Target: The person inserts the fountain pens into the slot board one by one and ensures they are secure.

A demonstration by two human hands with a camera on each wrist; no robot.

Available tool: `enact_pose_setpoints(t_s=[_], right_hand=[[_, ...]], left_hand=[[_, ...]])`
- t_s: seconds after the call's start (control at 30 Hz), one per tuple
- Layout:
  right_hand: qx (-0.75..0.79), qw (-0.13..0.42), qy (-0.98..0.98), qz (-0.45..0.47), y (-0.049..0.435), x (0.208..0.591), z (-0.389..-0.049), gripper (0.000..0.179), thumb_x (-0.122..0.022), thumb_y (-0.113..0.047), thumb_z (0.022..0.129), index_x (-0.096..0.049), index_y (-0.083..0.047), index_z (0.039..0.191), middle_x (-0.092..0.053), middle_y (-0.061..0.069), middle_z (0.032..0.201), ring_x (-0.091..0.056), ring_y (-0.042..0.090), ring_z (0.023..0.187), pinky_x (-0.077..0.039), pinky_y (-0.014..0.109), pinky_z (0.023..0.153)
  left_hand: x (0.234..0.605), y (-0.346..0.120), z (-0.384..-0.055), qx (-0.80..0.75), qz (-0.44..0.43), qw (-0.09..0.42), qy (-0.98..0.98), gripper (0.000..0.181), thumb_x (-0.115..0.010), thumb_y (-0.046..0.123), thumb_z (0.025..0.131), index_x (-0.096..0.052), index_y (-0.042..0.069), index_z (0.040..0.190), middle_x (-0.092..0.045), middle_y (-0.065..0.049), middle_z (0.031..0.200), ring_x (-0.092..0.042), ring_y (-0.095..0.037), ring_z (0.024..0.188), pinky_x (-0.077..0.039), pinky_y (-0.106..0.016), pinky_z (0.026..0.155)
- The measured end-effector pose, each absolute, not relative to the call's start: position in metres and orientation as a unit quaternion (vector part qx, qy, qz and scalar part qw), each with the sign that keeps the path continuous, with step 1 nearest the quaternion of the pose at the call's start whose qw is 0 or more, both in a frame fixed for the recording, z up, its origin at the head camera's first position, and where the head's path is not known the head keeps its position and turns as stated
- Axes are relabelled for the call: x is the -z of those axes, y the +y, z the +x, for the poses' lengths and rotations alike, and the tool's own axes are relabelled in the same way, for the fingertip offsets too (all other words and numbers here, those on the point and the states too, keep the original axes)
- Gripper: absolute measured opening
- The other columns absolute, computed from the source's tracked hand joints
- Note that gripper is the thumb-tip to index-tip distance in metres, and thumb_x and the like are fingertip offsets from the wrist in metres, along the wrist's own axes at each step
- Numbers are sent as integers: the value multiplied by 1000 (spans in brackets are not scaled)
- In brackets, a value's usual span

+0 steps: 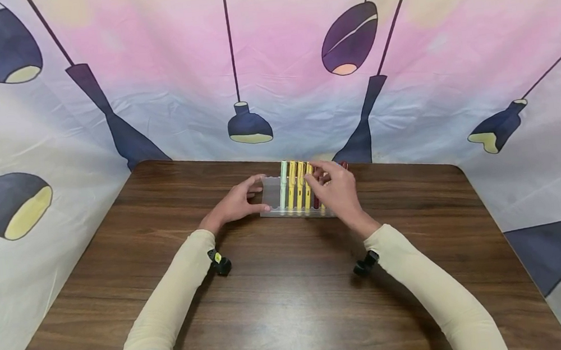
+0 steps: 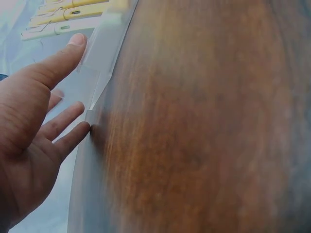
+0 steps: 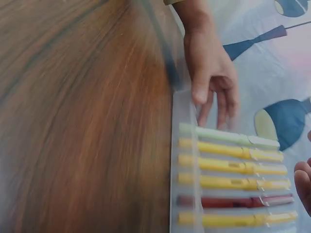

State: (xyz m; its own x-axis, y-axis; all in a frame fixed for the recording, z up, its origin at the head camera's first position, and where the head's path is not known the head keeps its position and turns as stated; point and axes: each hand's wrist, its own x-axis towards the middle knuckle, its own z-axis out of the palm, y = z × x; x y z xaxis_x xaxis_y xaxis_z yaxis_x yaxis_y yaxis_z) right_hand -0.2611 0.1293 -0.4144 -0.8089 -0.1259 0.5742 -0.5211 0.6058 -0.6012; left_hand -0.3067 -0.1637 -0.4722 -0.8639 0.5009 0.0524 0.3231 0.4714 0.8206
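Note:
A clear plastic pen stand (image 1: 271,195) on the table bears a row of upright-tilted pens. At its left end is a mint green pen (image 1: 283,186), then several yellow pens (image 3: 218,165), with a dark red pen (image 3: 223,202) among them. My left hand (image 1: 234,202) spans the stand's bare left end, thumb by the front ledge and the other fingers loosely spread at the side and behind. Over the row's right part, my right hand (image 1: 337,189) has its thumb and fingers bent close to the pen caps and hides some pens. No pen shows between its fingertips.
The brown wood-grain table (image 1: 283,310) reaches its back edge just behind the stand. A cloth backdrop (image 1: 176,95) printed with hanging lamps surrounds it. Black wrist cameras sit on the left sleeve (image 1: 171,304) and the right sleeve (image 1: 433,284).

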Motion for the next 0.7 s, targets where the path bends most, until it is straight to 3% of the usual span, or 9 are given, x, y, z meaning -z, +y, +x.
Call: enact_pose_setpoints(t_s=[0.17, 0.3, 0.4, 0.5, 0.6, 0.7], right_hand=[[-397, 263, -862, 171, 161, 411, -252, 33, -75, -25, 95, -75, -7, 122, -70, 4, 89, -69, 16, 73, -57, 32, 63], [-386, 276, -867, 154, 190, 408, -244, 33, -77, -22, 93, -75, -4, 120, -71, 10, 92, -71, 19, 76, -61, 35, 67], [-355, 282, -880, 143, 213, 407, -235, 40, -78, -24, 92, -72, -5, 126, -72, 15, 105, -71, 27, 85, -61, 44, 75], [-315, 287, -894, 141, 231, 409, -224, 52, -78, -30, 90, -67, -5, 135, -65, 22, 128, -64, 39, 110, -52, 57, 92], [-271, 288, -907, 145, 245, 412, -214, 65, -79, -35, 87, -60, -5, 142, -49, 27, 147, -46, 49, 134, -39, 69, 106], [-210, 274, -927, 147, 250, 417, -206, 76, -76, -45, 88, -52, -8, 150, -35, 31, 157, -27, 52, 147, -28, 73, 113]], left_hand=[[470, -175, -300, -463, 234, 85, 851, 101, -77, 45, 91, -15, 18, 165, -21, -6, 169, -42, -33, 146, -39, -52, 117], [453, -184, -286, -422, 225, 52, 877, 98, -73, 53, 92, -18, 19, 165, -25, -9, 168, -40, -34, 146, -38, -56, 117], [437, -190, -269, -360, 218, 9, 907, 95, -72, 55, 92, -23, 15, 164, -29, -13, 165, -38, -37, 147, -36, -61, 116], [423, -195, -251, -282, 222, -57, 932, 93, -71, 56, 92, -27, 11, 162, -30, -14, 165, -32, -38, 149, -30, -61, 120], [414, -197, -236, -208, 228, -136, 941, 95, -69, 60, 91, -30, 9, 161, -25, -14, 168, -24, -37, 153, -19, -60, 124], [412, -196, -223, -165, 210, -168, 949, 99, -65, 67, 89, -27, 12, 162, -14, -11, 171, -12, -37, 157, -8, -62, 125]])
